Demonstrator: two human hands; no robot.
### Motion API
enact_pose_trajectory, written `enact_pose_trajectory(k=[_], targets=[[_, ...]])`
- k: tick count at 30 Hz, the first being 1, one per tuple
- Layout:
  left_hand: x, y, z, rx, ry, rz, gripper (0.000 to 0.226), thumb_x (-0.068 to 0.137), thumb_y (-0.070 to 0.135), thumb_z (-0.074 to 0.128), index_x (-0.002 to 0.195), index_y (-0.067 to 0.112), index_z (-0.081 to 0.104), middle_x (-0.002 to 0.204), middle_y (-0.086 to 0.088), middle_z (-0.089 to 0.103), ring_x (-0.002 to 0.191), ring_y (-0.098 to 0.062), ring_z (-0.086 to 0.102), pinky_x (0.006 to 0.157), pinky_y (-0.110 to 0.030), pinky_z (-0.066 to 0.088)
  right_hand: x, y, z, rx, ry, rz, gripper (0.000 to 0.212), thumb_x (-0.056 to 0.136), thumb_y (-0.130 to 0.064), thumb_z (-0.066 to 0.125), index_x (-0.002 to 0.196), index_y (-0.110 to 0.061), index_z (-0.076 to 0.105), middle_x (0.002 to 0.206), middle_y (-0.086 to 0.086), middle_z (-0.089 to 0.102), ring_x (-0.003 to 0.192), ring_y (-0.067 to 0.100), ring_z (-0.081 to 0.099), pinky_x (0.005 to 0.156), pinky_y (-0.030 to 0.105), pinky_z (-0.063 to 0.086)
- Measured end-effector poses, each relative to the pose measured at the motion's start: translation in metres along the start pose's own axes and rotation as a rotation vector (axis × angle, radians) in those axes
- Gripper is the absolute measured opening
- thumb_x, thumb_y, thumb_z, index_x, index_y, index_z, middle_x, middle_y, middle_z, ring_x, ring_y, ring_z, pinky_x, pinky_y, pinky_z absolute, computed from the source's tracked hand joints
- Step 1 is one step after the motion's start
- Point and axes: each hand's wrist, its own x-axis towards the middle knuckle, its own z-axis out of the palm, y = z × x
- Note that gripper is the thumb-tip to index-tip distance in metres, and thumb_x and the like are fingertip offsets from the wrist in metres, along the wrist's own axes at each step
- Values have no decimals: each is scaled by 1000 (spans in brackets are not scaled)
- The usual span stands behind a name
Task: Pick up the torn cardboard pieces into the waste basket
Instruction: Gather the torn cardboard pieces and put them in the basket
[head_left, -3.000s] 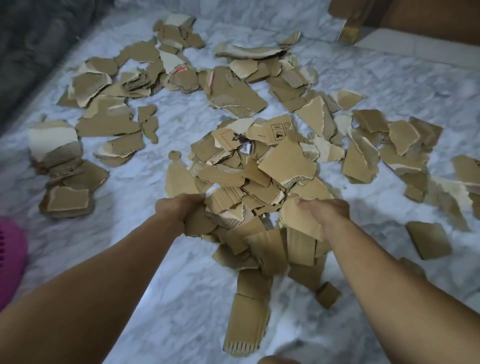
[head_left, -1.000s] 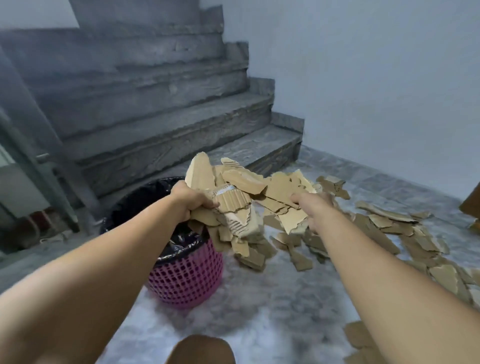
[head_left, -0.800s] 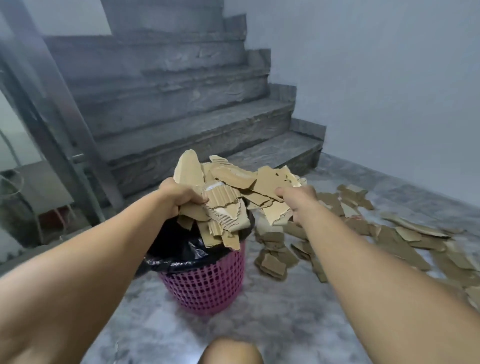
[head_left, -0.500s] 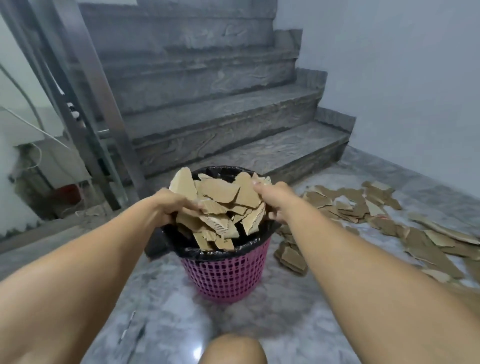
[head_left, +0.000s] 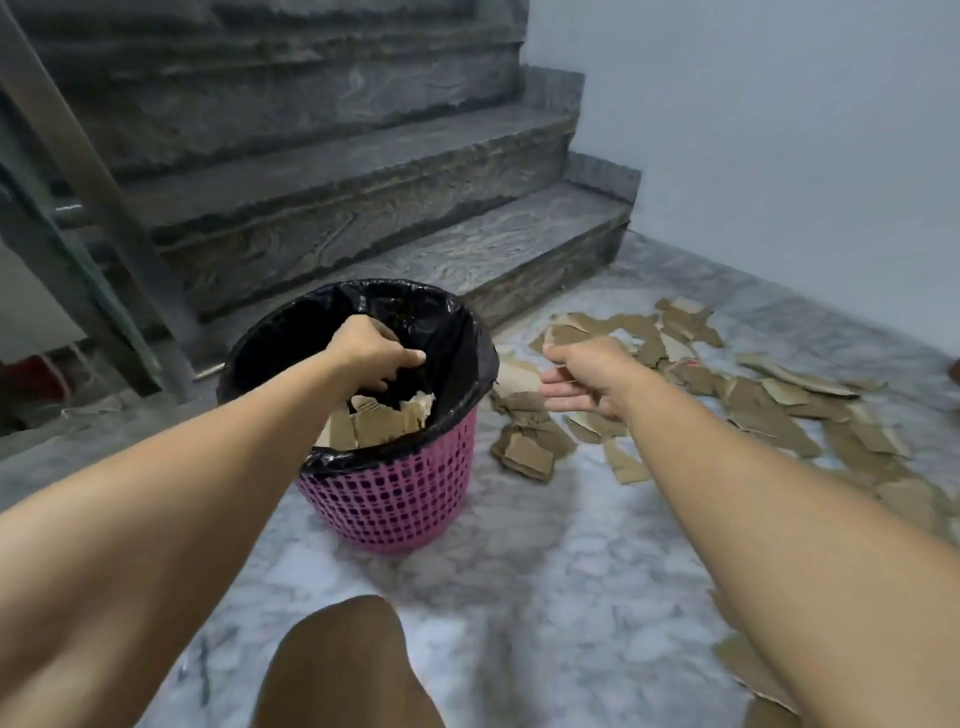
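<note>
The pink waste basket (head_left: 395, 499), lined with a black bag (head_left: 457, 332), stands on the marble floor (head_left: 545, 571) at the middle of the view, with torn cardboard pieces (head_left: 374, 421) lying inside it against its near wall. The left hand (head_left: 371, 351) hangs over the basket's mouth, its fingers (head_left: 384, 382) loosely curled downward and holding nothing that can be seen. The right hand (head_left: 587, 376) hovers just outside the rim at the basket's 3 o'clock, palm turned to the left, fingers relaxed and partly spread, also holding nothing. More cardboard scraps (head_left: 753, 405) lie scattered on the floor from the basket's 2 o'clock to 4 o'clock, the nearest small heap (head_left: 524, 447) lying just beside the basket's wall. Grey stone stairs (head_left: 363, 197) rise at 12 o'clock behind the basket, a metal railing post (head_left: 93, 182) slants at 10 o'clock, and a pale wall (head_left: 779, 130) fills the 1 o'clock corner. A knee (head_left: 343, 670) shows at 6 o'clock.
</note>
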Motion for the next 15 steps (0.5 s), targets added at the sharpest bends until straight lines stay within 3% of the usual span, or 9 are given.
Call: enact_pose_trajectory(k=[4,8,12,15], targets=[[-17,45,58,34,-7,140,30,79,28,78,95,5,67,76,-13,68,65,-21,63,68,-36,58,-5,28,-67,-13,32,67,37,97,-25,59,129,-5,54,90,12,61,75,22,65,58,37,60],[-38,79,128,73,-83,193,28,80,27,77,92,3,69,80,-11,72,62,-18,64,61,-32,56,-12,66,-135,-15,75,123,42,96,-30,61,130,-6,54,86,9,62,75,20,66,51,32,60],[-63,86,209,181,-275,156,25,81,22,77,94,8,62,74,-8,66,55,-15,61,51,-26,54,-17,117,-199,-42,125,184,42,94,-33,62,125,-5,57,92,8,64,79,20,68,55,34,59],[-83,68,280,319,-454,122,29,79,23,79,94,9,58,83,-13,65,62,-17,61,59,-31,56,-28,170,-246,-58,137,256,35,95,-32,61,120,-9,56,89,7,59,76,18,64,68,37,58]])
